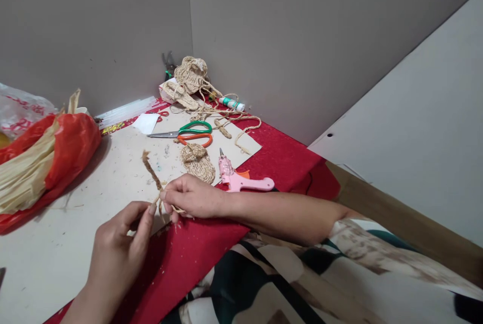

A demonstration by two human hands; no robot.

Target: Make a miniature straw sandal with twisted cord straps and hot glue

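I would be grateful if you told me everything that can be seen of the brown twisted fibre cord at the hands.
The brown twisted fibre cord looks rough and dry, like plant fibre, with a ragged tip. Its darker length slants up and to the left in the picture, against the pale flat sheet behind it. Thinner, paler strands show at its lower end, pinched by the right hand and the left hand. Both hands partly hide how they join.
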